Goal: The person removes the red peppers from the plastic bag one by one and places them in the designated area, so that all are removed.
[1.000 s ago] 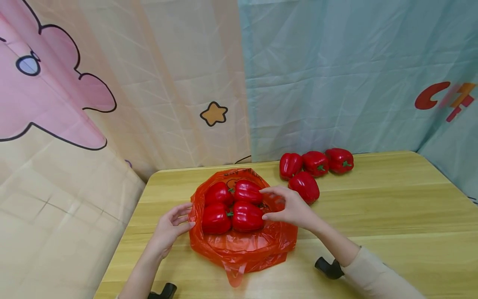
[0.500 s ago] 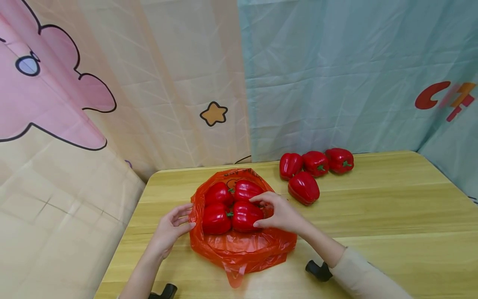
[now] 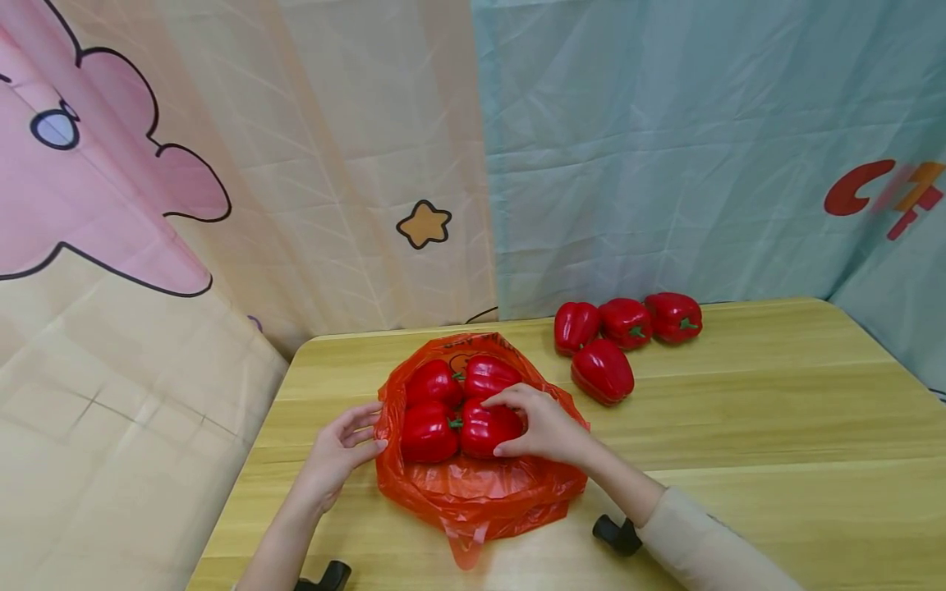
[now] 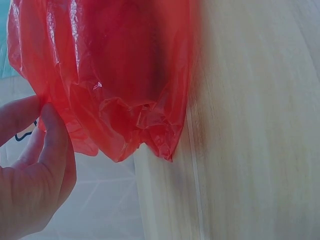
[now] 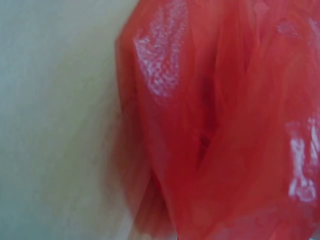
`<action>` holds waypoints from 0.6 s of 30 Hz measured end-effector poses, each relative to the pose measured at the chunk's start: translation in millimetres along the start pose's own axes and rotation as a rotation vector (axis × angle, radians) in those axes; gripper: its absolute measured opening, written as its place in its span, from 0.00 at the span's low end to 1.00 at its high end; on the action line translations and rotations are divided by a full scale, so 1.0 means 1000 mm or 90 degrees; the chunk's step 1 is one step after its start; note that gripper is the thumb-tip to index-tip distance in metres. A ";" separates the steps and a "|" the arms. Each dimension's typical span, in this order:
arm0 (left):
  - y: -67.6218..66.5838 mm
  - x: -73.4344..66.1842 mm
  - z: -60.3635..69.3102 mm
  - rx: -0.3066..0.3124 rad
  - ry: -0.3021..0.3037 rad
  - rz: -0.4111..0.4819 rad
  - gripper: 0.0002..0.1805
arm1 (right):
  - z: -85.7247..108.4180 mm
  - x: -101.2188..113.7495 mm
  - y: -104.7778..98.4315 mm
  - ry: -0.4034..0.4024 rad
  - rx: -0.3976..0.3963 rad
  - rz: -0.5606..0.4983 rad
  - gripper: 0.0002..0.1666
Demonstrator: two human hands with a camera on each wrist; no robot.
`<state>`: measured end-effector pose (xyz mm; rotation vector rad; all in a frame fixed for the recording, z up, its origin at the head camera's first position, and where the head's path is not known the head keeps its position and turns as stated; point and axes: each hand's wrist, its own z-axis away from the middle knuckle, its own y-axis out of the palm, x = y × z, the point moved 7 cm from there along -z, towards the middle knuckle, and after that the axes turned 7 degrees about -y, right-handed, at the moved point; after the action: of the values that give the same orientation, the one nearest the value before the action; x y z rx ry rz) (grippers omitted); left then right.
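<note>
An orange-red plastic bag (image 3: pixel 473 480) lies with its mouth spread wide on the table, and several red bell peppers sit inside it in two rows. My right hand (image 3: pixel 550 427) reaches over the bag's right side and grips the front right bell pepper (image 3: pixel 482 428) between thumb and fingers. At the left rim my left hand (image 3: pixel 336 451) pinches the bag's edge. In the left wrist view the left hand (image 4: pixel 37 175) has fingertips at the edge of the thin plastic (image 4: pixel 120 65). The right wrist view shows mostly bag film (image 5: pixel 250 125); the right hand is not visible there.
Several more red bell peppers (image 3: pixel 602 371) lie in a cluster on the wooden table (image 3: pixel 754 394), behind and right of the bag. A printed curtain (image 3: pixel 636 148) hangs along the table's back edge. Black wrist mounts (image 3: pixel 617 535) are on both forearms.
My right hand has moved left and slightly down, from the right side of the peppers onto the front right one. The left hand and the bag have hardly moved.
</note>
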<state>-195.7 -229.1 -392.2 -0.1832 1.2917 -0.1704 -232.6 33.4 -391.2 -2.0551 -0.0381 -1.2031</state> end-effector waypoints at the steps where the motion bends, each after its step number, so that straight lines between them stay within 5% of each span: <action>1: 0.000 0.000 0.000 0.000 0.000 0.000 0.28 | 0.000 0.000 0.001 0.001 0.000 0.004 0.31; 18: 0.001 -0.001 0.000 0.001 -0.001 0.005 0.28 | -0.003 -0.004 0.007 0.009 0.008 0.045 0.33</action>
<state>-195.6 -228.0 -390.9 -0.1771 1.2912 -0.1638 -234.0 28.1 -397.3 -2.0203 0.0338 -1.1712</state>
